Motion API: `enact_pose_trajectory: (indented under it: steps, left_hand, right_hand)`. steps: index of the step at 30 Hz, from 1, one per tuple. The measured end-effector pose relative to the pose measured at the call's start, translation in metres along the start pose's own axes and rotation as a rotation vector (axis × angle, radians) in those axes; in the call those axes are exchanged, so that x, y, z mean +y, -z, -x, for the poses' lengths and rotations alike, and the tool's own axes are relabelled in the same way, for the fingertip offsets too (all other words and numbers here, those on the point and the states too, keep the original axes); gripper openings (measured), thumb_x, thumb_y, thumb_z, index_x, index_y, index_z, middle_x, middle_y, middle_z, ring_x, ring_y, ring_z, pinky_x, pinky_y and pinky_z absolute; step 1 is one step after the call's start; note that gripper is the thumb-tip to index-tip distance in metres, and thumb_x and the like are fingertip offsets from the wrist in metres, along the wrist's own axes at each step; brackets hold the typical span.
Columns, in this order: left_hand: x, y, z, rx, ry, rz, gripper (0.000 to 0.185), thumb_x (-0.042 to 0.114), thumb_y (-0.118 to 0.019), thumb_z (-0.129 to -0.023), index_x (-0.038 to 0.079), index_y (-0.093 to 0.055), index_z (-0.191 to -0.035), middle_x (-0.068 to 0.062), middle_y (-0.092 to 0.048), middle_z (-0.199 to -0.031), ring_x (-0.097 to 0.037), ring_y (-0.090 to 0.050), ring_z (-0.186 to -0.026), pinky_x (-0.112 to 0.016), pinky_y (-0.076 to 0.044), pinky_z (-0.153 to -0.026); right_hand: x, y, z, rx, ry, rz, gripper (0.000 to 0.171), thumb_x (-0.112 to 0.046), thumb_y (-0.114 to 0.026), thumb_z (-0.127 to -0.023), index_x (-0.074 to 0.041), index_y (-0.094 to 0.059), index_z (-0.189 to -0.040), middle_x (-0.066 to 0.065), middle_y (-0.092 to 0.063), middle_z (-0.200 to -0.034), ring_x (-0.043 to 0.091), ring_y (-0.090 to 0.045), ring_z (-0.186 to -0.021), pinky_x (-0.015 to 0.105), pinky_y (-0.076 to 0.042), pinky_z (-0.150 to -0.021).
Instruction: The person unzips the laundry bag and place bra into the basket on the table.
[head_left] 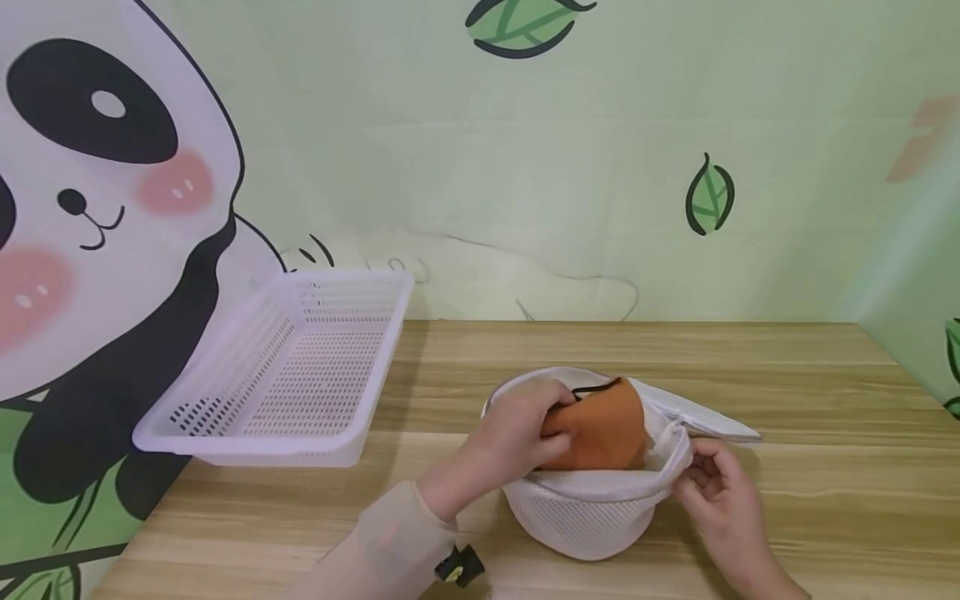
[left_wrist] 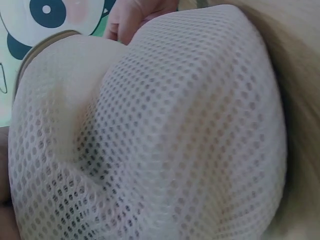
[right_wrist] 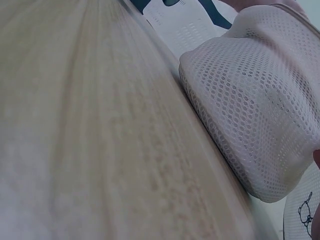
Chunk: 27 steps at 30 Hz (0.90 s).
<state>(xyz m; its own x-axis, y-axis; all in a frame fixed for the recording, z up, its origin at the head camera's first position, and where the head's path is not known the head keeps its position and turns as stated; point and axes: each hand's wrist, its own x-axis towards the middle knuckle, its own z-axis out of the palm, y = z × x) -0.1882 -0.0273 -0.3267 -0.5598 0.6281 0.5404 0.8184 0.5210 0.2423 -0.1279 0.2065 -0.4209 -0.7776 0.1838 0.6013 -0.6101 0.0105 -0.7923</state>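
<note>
A white mesh laundry bag (head_left: 581,517) stands on the table with its mouth facing up and its lid flap (head_left: 705,408) folded back to the right. My left hand (head_left: 517,433) reaches over the bag's near left rim and grips an orange cloth item (head_left: 603,429) in the mouth. A thin black cord shows at the item's top; its lower part is hidden in the bag. On the right side, my right hand (head_left: 723,508) pinches the bag's rim between thumb and fingers. Both wrist views show the bulging mesh side of the bag (left_wrist: 185,125), (right_wrist: 250,100).
A white perforated plastic basket (head_left: 375,392) sits at the left of the wooden table (head_left: 825,500). Behind the table hangs a green backdrop (head_left: 540,183) printed with a panda and leaves. A small black device (head_left: 459,567) lies against my left sleeve (head_left: 390,533).
</note>
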Motion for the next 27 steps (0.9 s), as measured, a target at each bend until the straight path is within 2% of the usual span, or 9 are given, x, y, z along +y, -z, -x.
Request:
enact_pose_trajectory:
  steps: [2,4,7,11,15,18,21,24,27]
  left_hand:
    - [0.000,0.002,-0.001,0.040,-0.011,0.007,0.024,0.009,-0.075,-0.074,0.007,-0.061,-0.093,-0.002,-0.065,-0.086,-0.013,-0.060,-0.079,-0.027,-0.050,-0.073]
    - [0.000,0.006,-0.002,0.051,-0.009,0.034,0.025,0.006,-0.075,-0.073,0.006,-0.060,-0.092,-0.003,-0.065,-0.086,-0.014,-0.059,-0.079,-0.028,-0.050,-0.073]
    - [0.001,0.014,-0.005,0.022,0.025,0.085,0.023,0.005,-0.074,-0.075,0.005,-0.060,-0.094,-0.005,-0.064,-0.087,-0.015,-0.057,-0.078,-0.027,-0.048,-0.071]
    - [0.005,0.024,-0.007,-0.023,0.089,0.143,0.022,0.005,-0.073,-0.079,0.004,-0.060,-0.096,-0.006,-0.064,-0.087,-0.015,-0.055,-0.075,-0.020,-0.045,-0.065]
    - [0.007,0.030,-0.008,-0.018,0.098,0.166,0.022,0.004,-0.073,-0.079,0.003,-0.059,-0.097,-0.006,-0.064,-0.086,-0.013,-0.054,-0.071,-0.016,-0.043,-0.062]
    - [0.007,0.032,-0.009,0.027,0.093,0.183,0.024,0.003,-0.073,-0.079,0.002,-0.060,-0.099,-0.009,-0.067,-0.091,-0.016,-0.060,-0.077,-0.019,-0.049,-0.068]
    - [0.007,0.036,-0.011,0.100,0.111,0.242,0.026,0.002,-0.072,-0.078,0.000,-0.060,-0.101,-0.012,-0.069,-0.096,-0.018,-0.064,-0.081,-0.021,-0.052,-0.071]
    - [0.007,0.044,-0.014,0.170,0.110,0.274,0.027,0.002,-0.072,-0.077,-0.001,-0.060,-0.100,-0.013,-0.069,-0.093,-0.017,-0.062,-0.077,-0.019,-0.050,-0.067]
    - [0.006,0.051,-0.018,0.201,0.090,0.249,0.026,0.003,-0.073,-0.076,0.000,-0.060,-0.099,-0.012,-0.069,-0.089,-0.015,-0.060,-0.070,-0.016,-0.047,-0.061]
  right_hand:
    - [0.000,0.000,0.000,-0.003,0.004,-0.001,0.060,0.033,-0.045,-0.071,-0.016,-0.061,-0.101,-0.011,-0.063,-0.094,-0.003,-0.060,-0.084,0.007,-0.048,-0.073]
    - [0.000,-0.001,0.000,-0.003,0.008,-0.007,0.061,0.033,-0.045,-0.070,-0.016,-0.061,-0.102,-0.011,-0.063,-0.095,-0.003,-0.060,-0.085,0.007,-0.048,-0.074]
    - [-0.001,-0.001,0.000,0.002,0.015,-0.014,0.063,0.034,-0.045,-0.069,-0.017,-0.060,-0.103,-0.011,-0.063,-0.096,-0.004,-0.060,-0.087,0.007,-0.048,-0.076]
    - [-0.001,-0.001,0.000,0.006,0.026,-0.003,0.065,0.035,-0.045,-0.069,-0.017,-0.060,-0.104,-0.012,-0.063,-0.099,-0.005,-0.060,-0.091,0.006,-0.048,-0.079]
    - [-0.002,-0.001,-0.001,0.013,0.028,0.003,0.066,0.036,-0.045,-0.068,-0.017,-0.060,-0.104,-0.011,-0.063,-0.099,-0.005,-0.060,-0.092,0.006,-0.048,-0.081]
    - [-0.002,-0.001,-0.001,0.024,0.025,-0.006,0.066,0.036,-0.045,-0.067,-0.017,-0.060,-0.103,-0.011,-0.063,-0.098,-0.004,-0.060,-0.090,0.006,-0.048,-0.080]
    - [-0.002,-0.002,-0.001,0.025,0.023,-0.011,0.065,0.036,-0.045,-0.068,-0.017,-0.060,-0.103,-0.011,-0.063,-0.096,-0.004,-0.060,-0.088,0.006,-0.048,-0.078]
    - [-0.002,-0.002,-0.001,0.025,0.015,-0.007,0.064,0.035,-0.045,-0.069,-0.017,-0.060,-0.102,-0.011,-0.063,-0.095,-0.004,-0.060,-0.086,0.007,-0.048,-0.076]
    - [-0.002,-0.002,-0.001,0.034,0.004,0.002,0.064,0.035,-0.045,-0.069,-0.018,-0.060,-0.102,-0.011,-0.063,-0.096,-0.004,-0.060,-0.087,0.006,-0.048,-0.076]
